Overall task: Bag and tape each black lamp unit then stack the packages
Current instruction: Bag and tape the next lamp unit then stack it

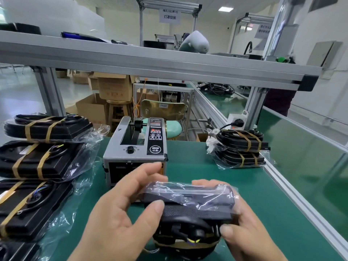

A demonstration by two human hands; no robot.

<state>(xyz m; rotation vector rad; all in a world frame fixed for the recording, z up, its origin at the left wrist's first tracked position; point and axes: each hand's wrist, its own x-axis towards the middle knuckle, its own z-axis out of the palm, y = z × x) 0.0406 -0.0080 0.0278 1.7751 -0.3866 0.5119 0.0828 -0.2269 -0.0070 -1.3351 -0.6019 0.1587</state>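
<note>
A black lamp unit (pixel 195 210) in a clear plastic bag is held low in the middle, above the green bench. My left hand (pixel 120 210) grips its left end, thumb on the near side and fingers over the top toward the dispenser. My right hand (pixel 243 228) holds its right end, fingers curled round it. Its coiled cable and plug (pixel 190 232) hang at the near side. A grey tape dispenser (pixel 135 149) stands just behind. At the left lie several bagged lamp units (pixel 43 161) with tan bands. A stack of packages (pixel 243 147) sits at the right.
The green bench mat (pixel 273 194) has an aluminium rail (pixel 305 206) along its right edge, with a second green surface beyond. An aluminium shelf beam (pixel 169 63) crosses overhead. A white power socket (pixel 236 120), cardboard boxes and a stool stand behind the bench.
</note>
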